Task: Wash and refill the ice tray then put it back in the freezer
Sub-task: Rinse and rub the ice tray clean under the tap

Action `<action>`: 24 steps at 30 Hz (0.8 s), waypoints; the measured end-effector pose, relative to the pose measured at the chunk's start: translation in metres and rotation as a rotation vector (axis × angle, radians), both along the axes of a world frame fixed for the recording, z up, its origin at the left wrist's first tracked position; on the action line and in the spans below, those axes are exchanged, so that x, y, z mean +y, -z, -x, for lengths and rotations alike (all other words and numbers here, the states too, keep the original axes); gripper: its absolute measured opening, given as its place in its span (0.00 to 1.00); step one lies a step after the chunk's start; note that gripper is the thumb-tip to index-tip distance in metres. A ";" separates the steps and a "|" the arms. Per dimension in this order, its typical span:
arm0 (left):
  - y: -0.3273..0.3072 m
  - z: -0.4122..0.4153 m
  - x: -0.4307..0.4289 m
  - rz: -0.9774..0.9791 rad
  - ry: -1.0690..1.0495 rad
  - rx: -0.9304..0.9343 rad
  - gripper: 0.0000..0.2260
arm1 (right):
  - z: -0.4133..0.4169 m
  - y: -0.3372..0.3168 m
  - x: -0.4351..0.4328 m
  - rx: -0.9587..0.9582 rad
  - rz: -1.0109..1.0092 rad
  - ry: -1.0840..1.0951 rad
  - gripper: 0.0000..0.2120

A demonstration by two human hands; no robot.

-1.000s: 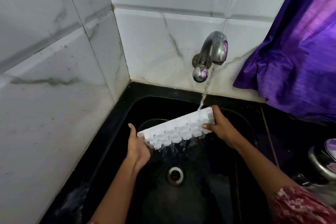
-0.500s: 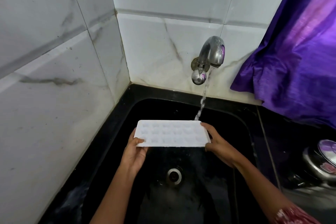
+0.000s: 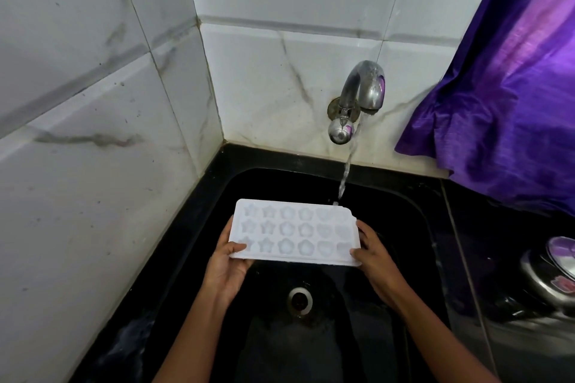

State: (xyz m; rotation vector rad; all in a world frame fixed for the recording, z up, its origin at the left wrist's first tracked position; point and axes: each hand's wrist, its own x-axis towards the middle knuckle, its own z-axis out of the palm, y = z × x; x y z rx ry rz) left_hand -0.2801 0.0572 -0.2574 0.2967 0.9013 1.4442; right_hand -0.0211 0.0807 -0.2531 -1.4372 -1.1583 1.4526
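The fingers of the left grip (image 3: 225,267) and the right grip (image 3: 378,261) are mostly hidden beneath the white plastic ice tray (image 3: 294,232); the thumbs show on its top. Whether its shaped cavities hold water cannot be told. The thin stream of tap water (image 3: 345,174) ends behind the tray's far right corner, so where it lands is hidden. Both forearms are cut off by the lower edge of the frame, as is the near side of the black sink (image 3: 404,218). The purple curtain (image 3: 513,87) runs past the upper right edge. At the right edge a shiny steel vessel (image 3: 541,277) is cut off and blurred; the pink mark on it is unreadable.
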 end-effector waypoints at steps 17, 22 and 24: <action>-0.004 -0.065 0.021 -0.017 0.179 -0.056 0.29 | -0.061 -0.019 -0.014 -0.137 0.016 0.175 0.29; -0.008 -0.084 0.028 0.010 0.204 -0.059 0.29 | -0.079 -0.023 -0.013 -0.159 -0.001 0.227 0.29; -0.010 -0.089 0.029 0.022 0.246 -0.048 0.28 | -0.086 -0.023 -0.011 -0.177 -0.010 0.239 0.28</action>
